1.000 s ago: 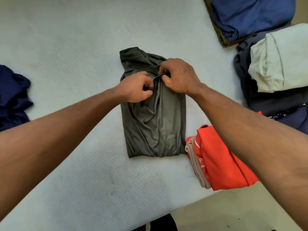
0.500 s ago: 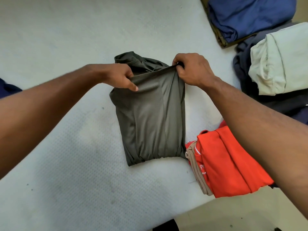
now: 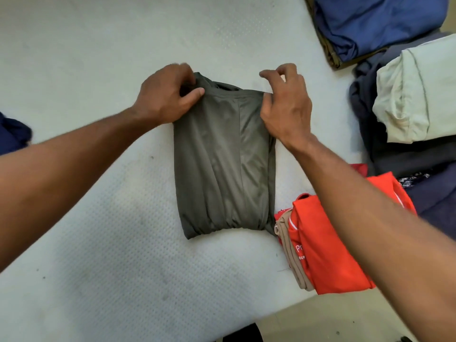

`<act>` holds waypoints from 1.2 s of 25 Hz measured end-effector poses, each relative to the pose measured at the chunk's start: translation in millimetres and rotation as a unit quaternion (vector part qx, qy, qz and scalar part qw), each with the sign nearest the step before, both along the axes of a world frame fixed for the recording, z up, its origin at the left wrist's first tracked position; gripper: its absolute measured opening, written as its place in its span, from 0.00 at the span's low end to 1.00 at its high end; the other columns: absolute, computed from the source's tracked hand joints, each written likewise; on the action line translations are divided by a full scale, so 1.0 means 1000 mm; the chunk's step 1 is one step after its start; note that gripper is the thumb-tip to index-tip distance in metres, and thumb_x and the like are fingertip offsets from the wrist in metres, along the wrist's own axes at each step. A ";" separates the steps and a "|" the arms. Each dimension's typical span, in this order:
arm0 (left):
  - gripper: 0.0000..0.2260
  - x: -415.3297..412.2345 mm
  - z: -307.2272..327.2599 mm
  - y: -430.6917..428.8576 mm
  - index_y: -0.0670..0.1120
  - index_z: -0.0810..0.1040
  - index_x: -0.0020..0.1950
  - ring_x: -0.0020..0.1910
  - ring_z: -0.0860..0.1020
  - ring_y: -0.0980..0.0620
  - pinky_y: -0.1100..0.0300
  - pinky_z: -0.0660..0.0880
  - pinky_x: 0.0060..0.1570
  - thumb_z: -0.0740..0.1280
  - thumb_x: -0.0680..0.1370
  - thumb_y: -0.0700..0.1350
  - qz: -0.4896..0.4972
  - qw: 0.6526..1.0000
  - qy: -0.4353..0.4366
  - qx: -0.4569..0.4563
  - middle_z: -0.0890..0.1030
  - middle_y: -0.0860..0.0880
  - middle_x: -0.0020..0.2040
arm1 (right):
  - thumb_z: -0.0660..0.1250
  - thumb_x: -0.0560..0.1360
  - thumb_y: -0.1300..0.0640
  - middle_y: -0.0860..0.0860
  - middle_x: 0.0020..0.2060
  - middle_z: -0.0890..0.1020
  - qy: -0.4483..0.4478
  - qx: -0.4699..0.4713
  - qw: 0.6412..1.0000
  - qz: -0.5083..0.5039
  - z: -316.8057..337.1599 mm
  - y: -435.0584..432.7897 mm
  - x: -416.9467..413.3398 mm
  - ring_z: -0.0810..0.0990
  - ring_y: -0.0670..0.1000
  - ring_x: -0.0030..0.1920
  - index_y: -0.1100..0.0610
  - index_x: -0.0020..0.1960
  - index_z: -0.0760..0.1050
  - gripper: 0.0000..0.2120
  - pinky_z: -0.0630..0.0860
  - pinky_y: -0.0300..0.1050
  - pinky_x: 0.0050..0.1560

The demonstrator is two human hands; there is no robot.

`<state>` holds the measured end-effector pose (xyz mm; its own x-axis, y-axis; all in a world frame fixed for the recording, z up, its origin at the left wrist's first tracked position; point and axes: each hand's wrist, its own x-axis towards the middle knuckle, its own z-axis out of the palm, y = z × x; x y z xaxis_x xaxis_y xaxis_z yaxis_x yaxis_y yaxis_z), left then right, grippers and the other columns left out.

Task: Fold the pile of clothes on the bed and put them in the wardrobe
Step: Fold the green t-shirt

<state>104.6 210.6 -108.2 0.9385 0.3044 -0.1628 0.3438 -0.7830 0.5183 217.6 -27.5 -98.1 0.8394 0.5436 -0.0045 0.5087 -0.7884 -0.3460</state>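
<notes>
1. Now the folded olive garment lies on the bed between my hands, its long axis running away from me.
2. My left hand pinches its far left corner. The right hand has its thumb on the far right corner, gripping or merely pressing, I cannot tell. Both are equally near.
3. Half a second ago the far edge was held raised; it lies flat now.

An olive-grey garment lies folded into a flat rectangle mid-bed. At 4 o'clock, touching it, a folded orange shirt tops a beige garment. Folded blue cloth lies at 1, a pale green garment on dark grey cloth at 3, and navy cloth at 9.
</notes>
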 end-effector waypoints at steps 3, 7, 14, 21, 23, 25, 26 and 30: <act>0.19 -0.024 0.000 -0.028 0.46 0.75 0.64 0.62 0.72 0.41 0.49 0.71 0.57 0.67 0.76 0.53 0.025 0.994 -0.087 0.060 0.73 0.41 0.64 | 0.67 0.76 0.54 0.56 0.62 0.77 0.038 0.040 0.997 0.045 0.002 0.000 -0.068 0.75 0.57 0.59 0.54 0.65 0.78 0.18 0.76 0.52 0.56; 0.18 -0.107 -0.002 -0.097 0.44 0.79 0.60 0.62 0.73 0.39 0.46 0.72 0.57 0.69 0.75 0.53 -0.055 0.992 -0.095 0.057 0.75 0.39 0.63 | 0.71 0.71 0.50 0.61 0.73 0.71 0.081 -0.006 0.986 0.143 -0.010 -0.052 -0.167 0.69 0.62 0.73 0.57 0.70 0.76 0.29 0.68 0.56 0.73; 0.36 -0.212 -0.027 -0.160 0.45 0.67 0.78 0.77 0.63 0.39 0.42 0.62 0.74 0.65 0.69 0.53 -0.149 0.983 0.063 0.084 0.64 0.39 0.78 | 0.70 0.62 0.59 0.57 0.82 0.55 0.097 -0.177 0.954 0.223 -0.009 -0.111 -0.206 0.53 0.59 0.82 0.54 0.82 0.59 0.49 0.57 0.60 0.79; 0.18 -0.159 0.001 -0.138 0.47 0.84 0.53 0.48 0.79 0.39 0.50 0.77 0.40 0.58 0.72 0.46 -0.136 0.985 0.058 0.087 0.82 0.46 0.51 | 0.60 0.68 0.58 0.56 0.53 0.84 0.057 -0.052 0.984 0.162 -0.009 -0.075 -0.178 0.82 0.62 0.52 0.56 0.54 0.82 0.18 0.80 0.54 0.48; 0.13 -0.154 0.016 -0.126 0.48 0.82 0.47 0.47 0.80 0.39 0.54 0.72 0.37 0.60 0.70 0.44 -0.129 0.983 0.123 0.052 0.83 0.46 0.46 | 0.63 0.70 0.57 0.55 0.47 0.84 0.118 -0.115 0.979 0.118 0.013 -0.060 -0.173 0.82 0.63 0.49 0.54 0.50 0.80 0.11 0.75 0.51 0.44; 0.07 -0.161 0.031 -0.122 0.47 0.81 0.44 0.46 0.80 0.38 0.55 0.69 0.37 0.64 0.70 0.41 -0.124 0.971 0.201 0.049 0.83 0.43 0.44 | 0.65 0.71 0.56 0.55 0.52 0.84 0.198 -0.177 0.953 0.144 0.034 -0.057 -0.182 0.82 0.62 0.54 0.51 0.54 0.79 0.12 0.76 0.50 0.49; 0.07 -0.168 0.039 -0.124 0.47 0.82 0.43 0.46 0.80 0.38 0.56 0.69 0.38 0.65 0.69 0.40 -0.133 0.959 0.245 0.043 0.84 0.42 0.44 | 0.66 0.71 0.56 0.55 0.52 0.84 0.243 -0.189 0.935 0.175 0.045 -0.060 -0.191 0.82 0.61 0.55 0.50 0.54 0.79 0.12 0.76 0.49 0.50; 0.08 -0.210 0.063 -0.136 0.43 0.80 0.38 0.40 0.81 0.43 0.51 0.77 0.40 0.61 0.69 0.38 -0.138 0.897 0.389 -0.160 0.83 0.43 0.38 | 0.66 0.68 0.60 0.53 0.36 0.82 0.449 -0.176 0.847 0.223 0.075 -0.090 -0.224 0.84 0.57 0.37 0.52 0.41 0.75 0.04 0.78 0.47 0.33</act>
<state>-105.3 74.6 -45.3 0.5362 -0.1021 -0.8379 0.5141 -0.7478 0.4201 -6.3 -117.4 -23.2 0.1222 0.6373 -0.7608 0.4391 -0.7222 -0.5344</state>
